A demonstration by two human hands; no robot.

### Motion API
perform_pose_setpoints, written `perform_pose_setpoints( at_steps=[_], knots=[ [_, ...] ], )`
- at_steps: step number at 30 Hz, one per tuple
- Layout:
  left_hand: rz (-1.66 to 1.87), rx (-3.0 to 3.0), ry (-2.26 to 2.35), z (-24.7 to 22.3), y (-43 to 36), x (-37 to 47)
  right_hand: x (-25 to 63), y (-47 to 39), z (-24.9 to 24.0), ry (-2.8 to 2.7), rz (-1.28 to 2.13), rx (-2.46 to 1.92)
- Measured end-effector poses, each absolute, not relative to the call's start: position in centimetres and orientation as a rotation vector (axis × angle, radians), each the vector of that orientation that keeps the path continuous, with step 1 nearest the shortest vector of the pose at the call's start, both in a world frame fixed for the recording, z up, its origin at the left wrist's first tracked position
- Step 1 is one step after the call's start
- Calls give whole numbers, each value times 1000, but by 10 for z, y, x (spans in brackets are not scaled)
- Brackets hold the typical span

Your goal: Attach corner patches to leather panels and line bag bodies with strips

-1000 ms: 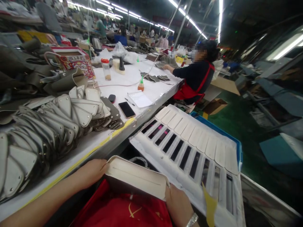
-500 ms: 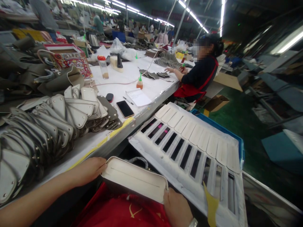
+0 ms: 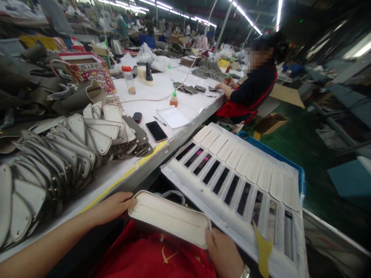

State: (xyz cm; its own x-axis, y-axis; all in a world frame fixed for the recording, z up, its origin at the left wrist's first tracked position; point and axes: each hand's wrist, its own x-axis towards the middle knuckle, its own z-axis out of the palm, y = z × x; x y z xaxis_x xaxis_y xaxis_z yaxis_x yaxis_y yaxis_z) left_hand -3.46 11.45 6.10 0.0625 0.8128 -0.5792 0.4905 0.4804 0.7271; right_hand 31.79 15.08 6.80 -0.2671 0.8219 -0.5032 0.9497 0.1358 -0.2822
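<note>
White table, cluttered: beside it, left hand and right hand pinch opposite ends of a panel, now tilted further upward, leaving its face more exposed.

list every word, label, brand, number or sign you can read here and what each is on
None can be read with certainty.
Red patterned box: what look like printed characters, too blurred to read.
Notepad: handwriting, too small and faint.
Red apron: gold marks, no readable letters.
Dark red banner at the back: too dim to tell.
</note>
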Motion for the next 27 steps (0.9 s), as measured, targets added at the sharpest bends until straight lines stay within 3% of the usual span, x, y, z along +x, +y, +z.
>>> perform_pose_setpoints(
  at_steps=[9, 15, 21, 27],
  knots=[
    [269, 1090, 1448, 68, 122, -42, 316, 153, 74, 2148, -852, 1693],
    [35, 1642, 1696, 79, 129, -32, 313, 153, 73, 2146, -716, 1598],
    [52, 1547, 1691, 66, 126, -31, 321, 152, 64, 2341, -587, 1495],
    [146, 1533, 1719, 63, 124, -29, 320, 153, 66, 2247, -718, 1670]
  ],
)
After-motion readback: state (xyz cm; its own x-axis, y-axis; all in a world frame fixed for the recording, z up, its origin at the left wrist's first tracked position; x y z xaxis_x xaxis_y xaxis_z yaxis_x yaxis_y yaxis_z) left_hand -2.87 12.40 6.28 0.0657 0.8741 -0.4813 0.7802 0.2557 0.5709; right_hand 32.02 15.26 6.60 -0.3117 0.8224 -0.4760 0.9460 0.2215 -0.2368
